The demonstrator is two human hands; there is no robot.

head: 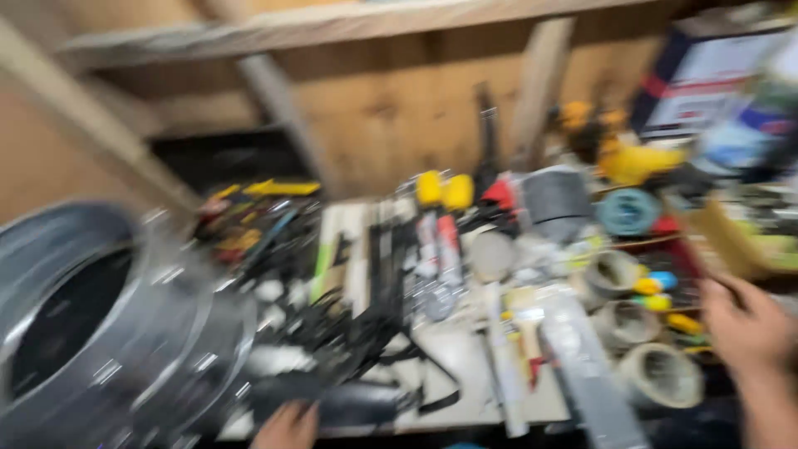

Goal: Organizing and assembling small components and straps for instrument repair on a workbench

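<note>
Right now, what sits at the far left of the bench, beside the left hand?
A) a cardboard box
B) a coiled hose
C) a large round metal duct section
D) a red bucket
C: a wide, shiny metal duct section with a dark open mouth fills the lower left, next to the left hand at the bench edge.

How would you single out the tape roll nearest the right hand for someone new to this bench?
Start at the cluttered workbench and go to its front right corner, just left of the right hand. Three pale tape rolls stand there in a rough line running away from the edge. The one meant is the frontmost tape roll, lowest in the blurred view, apparently the largest, its open core facing up.
</note>
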